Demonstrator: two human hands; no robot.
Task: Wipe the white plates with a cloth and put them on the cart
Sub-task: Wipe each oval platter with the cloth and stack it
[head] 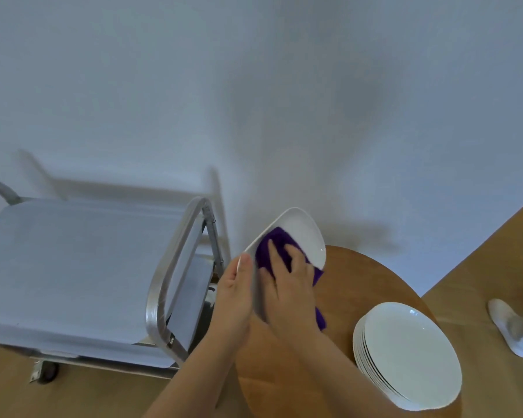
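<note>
A white plate (302,233) is held tilted above the round wooden table (287,384). My left hand (234,294) grips its left rim, thumb over the edge. A purple cloth (271,245) lies on the plate's face, and my right hand (287,282) presses on it with fingers spread. Part of the cloth hangs down below my right wrist. A stack of several white plates (408,354) sits on the table at the right. The metal cart (82,267) stands to the left, its top shelf covered with a pale sheet.
The cart's curved handle (175,267) rises close to my left hand, and a wheel (47,372) shows below. A white wall lies behind. A foot in a white sock (514,330) rests on the wooden floor at the right.
</note>
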